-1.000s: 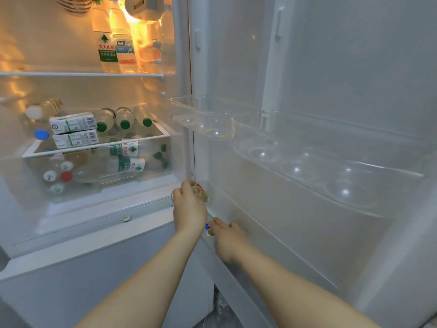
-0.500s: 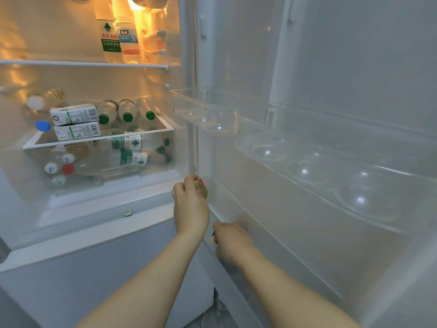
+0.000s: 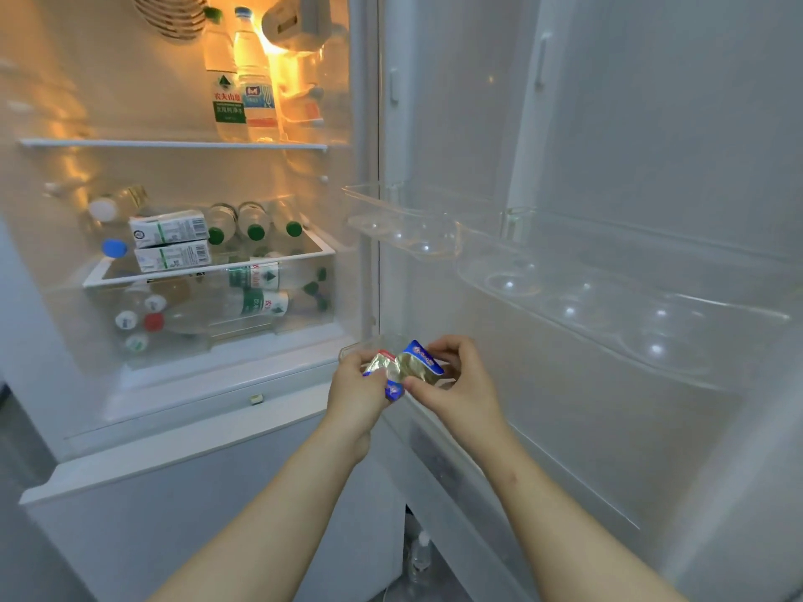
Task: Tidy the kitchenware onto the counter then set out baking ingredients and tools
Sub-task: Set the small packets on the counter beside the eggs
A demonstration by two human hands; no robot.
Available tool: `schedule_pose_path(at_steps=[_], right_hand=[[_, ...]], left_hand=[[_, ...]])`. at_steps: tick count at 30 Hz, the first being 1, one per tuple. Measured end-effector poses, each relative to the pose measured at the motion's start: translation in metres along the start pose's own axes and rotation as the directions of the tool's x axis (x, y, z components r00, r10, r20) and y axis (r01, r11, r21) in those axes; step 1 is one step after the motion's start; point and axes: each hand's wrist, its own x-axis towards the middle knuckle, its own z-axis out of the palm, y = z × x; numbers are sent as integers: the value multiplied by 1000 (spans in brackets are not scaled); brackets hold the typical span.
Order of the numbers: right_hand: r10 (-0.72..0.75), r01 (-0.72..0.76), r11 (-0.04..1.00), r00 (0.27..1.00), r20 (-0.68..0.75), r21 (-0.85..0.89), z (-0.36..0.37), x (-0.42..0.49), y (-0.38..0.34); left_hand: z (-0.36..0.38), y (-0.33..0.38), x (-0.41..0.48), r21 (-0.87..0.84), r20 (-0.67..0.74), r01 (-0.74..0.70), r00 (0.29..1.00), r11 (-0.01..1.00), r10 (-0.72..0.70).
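- the left hand [image 3: 354,395] is low down in front of the open fridge [image 3: 130,427], near the bottom of the fridge door [image 3: 652,123].
- its fingers [image 3: 357,362] are curled and pinch a small foil packet [image 3: 376,362]. the packet is gold with a bit of red and blue.
- the right hand [image 3: 467,391] is just beside the left hand.
- its thumb and fingers are curled round a second foil packet [image 3: 420,362], which is gold with a blue end.
- the two packets touch each other between the hands. they are held up in the air, not on any shelf.
- a clear egg tray [image 3: 608,310] sits on the door, above the hands and to the right.
- two tall water bottles [image 3: 226,93] stand on the top shelf by the yellow light.
- two white cartons [image 3: 169,241] are stacked on the middle shelf.
- bottles with green caps [image 3: 254,225] lie just beside the cartons.
- more bottles lie in the clear drawer [image 3: 260,304] under that shelf.
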Motion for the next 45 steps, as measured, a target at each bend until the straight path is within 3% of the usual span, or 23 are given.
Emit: schedule_pose_path(at_steps=[6,10,13,16,19,23,28,31,33,34,36,40,41,45], right_hand=[[-66,82,981,994,92,-177,15,-4,3],[-46,64,971,996,82,-231,23,-8,-4],[-22,39,974,997,78,-225,21,-18,-17],[-137,131,976,990,-24,-176,9,-43,-40],[-295,260,927,951,-97,-272,-10,-70,-64],[-538,459,810,829,-152,-365,-32,-93,-99],[-767,638,588,636,-89,-497,-78,-143,-142],[-864,643,462,481,-147,-611,-115,-156,-159],[-869,535,470,422,-260,-702,-145,-159,-167],[-842,457,518,421,-338,-723,-157,-159,-169],[-756,315,620,484,-440,-719,-176,-159,-173],[-444,263,856,815,-373,-445,-188,-165,-174],[-406,259,878,849,-339,-403,-188,-168,-174],[-441,303,869,833,-334,-391,-178,-174,-171]], left_hand=[[-10,10,-13,-227,145,125,985,966,-93],[-20,8,-19,-86,129,22,992,996,-10],[-28,11,-28,-137,124,-14,992,991,31],[-34,23,-43,-235,101,-84,989,968,110],[-36,39,-71,-311,30,-191,977,931,211],[-44,62,-111,-393,-99,-349,936,851,338],[-29,87,-181,-453,-223,-537,841,712,492],[-8,95,-214,-445,-243,-604,792,661,560],[10,97,-238,-441,-244,-616,783,653,573],[18,97,-248,-432,-240,-617,782,658,575],[33,97,-267,-397,-229,-624,777,673,586],[48,95,-295,-343,-210,-634,771,693,601],[48,95,-301,-335,-212,-636,769,695,603],[40,99,-313,-284,-221,-646,763,708,608]])
